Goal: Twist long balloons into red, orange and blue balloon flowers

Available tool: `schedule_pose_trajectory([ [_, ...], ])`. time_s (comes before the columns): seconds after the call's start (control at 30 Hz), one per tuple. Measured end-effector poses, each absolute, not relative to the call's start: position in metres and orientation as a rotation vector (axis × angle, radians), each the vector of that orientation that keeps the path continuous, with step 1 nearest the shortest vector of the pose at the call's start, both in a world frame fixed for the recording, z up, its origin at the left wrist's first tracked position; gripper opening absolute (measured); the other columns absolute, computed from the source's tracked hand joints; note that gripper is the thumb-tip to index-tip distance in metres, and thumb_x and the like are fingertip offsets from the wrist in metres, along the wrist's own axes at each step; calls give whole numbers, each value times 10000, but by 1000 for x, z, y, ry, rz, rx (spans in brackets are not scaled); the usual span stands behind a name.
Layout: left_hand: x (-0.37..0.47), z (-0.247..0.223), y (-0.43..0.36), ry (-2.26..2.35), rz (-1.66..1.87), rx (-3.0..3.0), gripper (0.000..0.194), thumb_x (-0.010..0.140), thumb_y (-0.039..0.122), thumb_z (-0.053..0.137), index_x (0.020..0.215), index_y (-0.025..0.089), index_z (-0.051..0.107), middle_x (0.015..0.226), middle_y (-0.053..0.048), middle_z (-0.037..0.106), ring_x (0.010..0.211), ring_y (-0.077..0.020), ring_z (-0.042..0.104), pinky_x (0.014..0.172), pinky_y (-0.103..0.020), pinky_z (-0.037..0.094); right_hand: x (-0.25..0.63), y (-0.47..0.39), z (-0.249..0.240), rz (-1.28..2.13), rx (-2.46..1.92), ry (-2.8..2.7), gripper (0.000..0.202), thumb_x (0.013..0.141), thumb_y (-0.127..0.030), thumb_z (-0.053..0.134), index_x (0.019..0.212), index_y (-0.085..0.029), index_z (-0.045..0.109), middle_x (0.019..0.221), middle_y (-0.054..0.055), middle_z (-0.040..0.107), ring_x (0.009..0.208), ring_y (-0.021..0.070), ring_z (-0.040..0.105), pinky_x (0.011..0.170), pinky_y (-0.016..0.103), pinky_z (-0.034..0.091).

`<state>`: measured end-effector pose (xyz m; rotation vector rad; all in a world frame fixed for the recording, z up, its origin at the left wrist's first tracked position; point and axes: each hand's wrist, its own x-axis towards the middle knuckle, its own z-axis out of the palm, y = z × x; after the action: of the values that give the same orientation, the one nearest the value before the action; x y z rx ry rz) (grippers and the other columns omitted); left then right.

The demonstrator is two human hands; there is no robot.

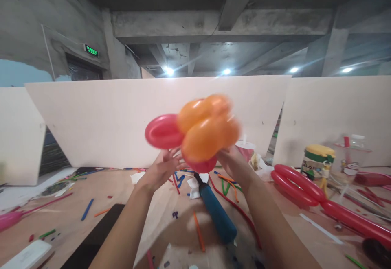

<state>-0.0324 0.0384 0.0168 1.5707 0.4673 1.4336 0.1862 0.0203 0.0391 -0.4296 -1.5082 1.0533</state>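
Observation:
Both hands hold up a balloon sculpture [203,141] of orange and red bubbles above the table; its right side is smeared by motion. My left hand [171,164] grips it from below left, its curled fingers against the red bubbles. From the lower right, my right hand [228,158] grips it, with most of its fingers hidden behind the orange bubbles. Beneath the sculpture, a blue balloon pump [217,214] lies slantwise on the table, its dark nozzle pointing away from me.
Loose uninflated balloons, such as an orange one [199,232], litter the table [165,236]. At right lie a twisted red balloon [342,210] and a yellow-lidded tub [317,161]. A black flat object [97,236] lies left. White panels [122,118] stand behind.

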Motion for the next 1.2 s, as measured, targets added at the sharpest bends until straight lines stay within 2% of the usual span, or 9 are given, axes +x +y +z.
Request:
schedule_pose_trajectory([
  [0.1, -30, 21, 41, 826, 1658, 1788, 888, 626, 354, 754, 1379, 330, 282, 1396, -119, 393, 1193, -303, 471, 939, -493, 415, 191, 16, 44, 1085, -421, -1346, 366, 775, -413, 623, 1089, -227, 594, 1014, 55, 666, 914, 226, 623, 726, 317, 482],
  [0.17, -27, 22, 41, 1065, 1789, 1970, 888, 598, 365, 773, 1363, 296, 328, 1399, -109, 397, 1247, -302, 412, 1003, -489, 354, 194, 13, 46, 1107, -464, -1340, 293, 789, -411, 607, 1012, -222, 622, 971, 43, 672, 854, 208, 625, 701, 301, 474],
  [0.3, -18, 19, 42, 1064, 1660, 2131, 428, 729, 351, 656, 1134, 224, 596, 1169, -73, 623, 1108, -252, 548, 968, -403, 399, 192, 13, 48, 1162, -494, -1356, 329, 841, -518, 494, 850, -209, 606, 848, 36, 672, 753, 185, 615, 667, 296, 471],
  [0.4, -14, 14, 47, 958, 1665, 1971, 334, 747, 342, 632, 1040, 181, 643, 1028, -78, 686, 976, -233, 616, 893, -366, 443, 188, 24, 43, 1171, -534, -1322, 521, 846, -657, 320, 905, -205, 572, 812, 57, 665, 735, 198, 624, 644, 320, 479],
  [0.47, -14, 11, 52, 904, 1673, 1778, 343, 723, 365, 654, 995, 157, 646, 917, -73, 702, 882, -221, 633, 818, -340, 464, 185, 34, 34, 1068, -646, -1392, 515, 819, -666, 382, 962, -201, 552, 855, 72, 665, 760, 198, 625, 660, 324, 481],
  [0.6, -15, 8, 56, 819, 1679, 1525, 252, 704, 394, 672, 739, 149, 619, 651, 0, 630, 619, -131, 558, 626, -248, 426, 173, 47, 9, 982, -898, -1748, 570, 684, -460, 714, 1146, -219, 483, 1042, 86, 627, 916, 208, 606, 742, 328, 485],
  [0.73, -15, 9, 54, 766, 1693, 1448, 347, 694, 382, 693, 546, 161, 468, 479, 74, 420, 465, -62, 361, 494, -203, 296, 156, 48, -4, 1021, -870, -1938, 405, 714, -356, 688, 1045, -169, 546, 912, 68, 638, 802, 190, 612, 680, 311, 476],
  [0.83, -15, 7, 56, 747, 1698, 1402, 341, 663, 360, 728, 540, 157, 483, 482, 75, 410, 472, -61, 347, 501, -204, 290, 149, 46, -5, 982, -823, -1983, 226, 779, -332, 607, 905, -145, 600, 825, 57, 639, 743, 179, 605, 672, 313, 467],
  [1.2, -15, 4, 60, 625, 1647, 1148, 312, 593, 357, 774, 554, 149, 545, 549, 24, 555, 546, -91, 504, 607, -236, 399, 144, 47, -5, 1098, -682, -1905, 337, 756, -334, 671, 1019, -150, 567, 1002, 80, 651, 893, 223, 630, 795, 369, 490],
])
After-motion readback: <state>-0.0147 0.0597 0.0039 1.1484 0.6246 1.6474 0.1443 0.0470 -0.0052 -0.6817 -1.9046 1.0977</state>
